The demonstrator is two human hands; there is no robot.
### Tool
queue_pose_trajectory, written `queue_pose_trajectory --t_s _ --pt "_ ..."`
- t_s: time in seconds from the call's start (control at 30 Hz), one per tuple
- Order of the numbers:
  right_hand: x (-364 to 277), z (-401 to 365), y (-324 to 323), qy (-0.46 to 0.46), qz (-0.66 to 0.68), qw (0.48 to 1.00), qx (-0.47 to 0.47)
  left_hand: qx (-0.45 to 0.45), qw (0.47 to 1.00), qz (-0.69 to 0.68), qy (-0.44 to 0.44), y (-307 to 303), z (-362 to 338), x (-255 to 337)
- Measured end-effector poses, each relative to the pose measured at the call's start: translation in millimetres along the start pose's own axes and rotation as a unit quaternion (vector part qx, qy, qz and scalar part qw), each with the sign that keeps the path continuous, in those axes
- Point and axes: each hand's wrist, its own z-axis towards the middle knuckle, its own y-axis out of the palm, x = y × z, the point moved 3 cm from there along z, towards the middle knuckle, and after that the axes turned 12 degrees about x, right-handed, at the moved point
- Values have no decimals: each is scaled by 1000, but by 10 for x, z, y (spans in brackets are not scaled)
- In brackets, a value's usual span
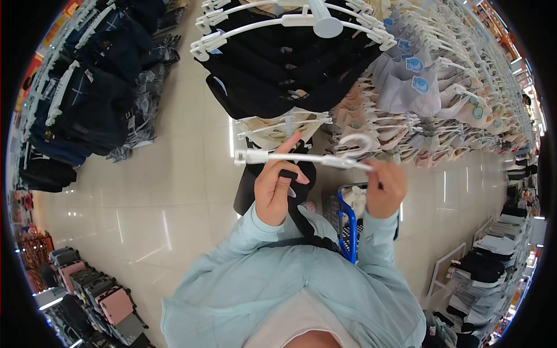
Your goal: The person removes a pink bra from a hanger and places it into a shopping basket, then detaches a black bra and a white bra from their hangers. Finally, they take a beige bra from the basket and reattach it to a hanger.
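Note:
In front of my chest is a white plastic clip hanger [313, 158], lying nearly level with its hook on the right side. My right hand [386, 188] is closed around the hanger's right end. My left hand [277, 188] is at the bar near the left clip, with the index finger stretched up past the bar and the other fingers bent. A black band shows on a digit of the left hand. No garment can be made out on this hanger. Just beyond it, black underwear [290, 87] hangs in a row on white clip hangers.
A shopping basket with a blue handle [350, 226] stands below my right hand. Pale bras [412, 87] hang densely at the right. Dark garments [98, 110] hang on the left. Suitcases [116, 303] stand lower left, and folded clothes [490, 261] lie on shelves lower right.

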Motion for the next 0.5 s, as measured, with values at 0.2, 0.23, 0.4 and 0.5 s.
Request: queue_pose_trajectory --t_s 0.2,0.23,0.4,0.5 --pt "119 -509 89 148 171 960 -167 2 1000 1 -27 139 -64 -95" --pt "152 -489 43 150 199 953 -171 2 999 0 -33 184 -58 -84" --pt "35 -60 -123 88 241 965 -47 -49 996 11 -77 348 -189 -183" --pt "-179 123 1 23 247 963 -108 -114 990 79 -16 436 -252 -213"
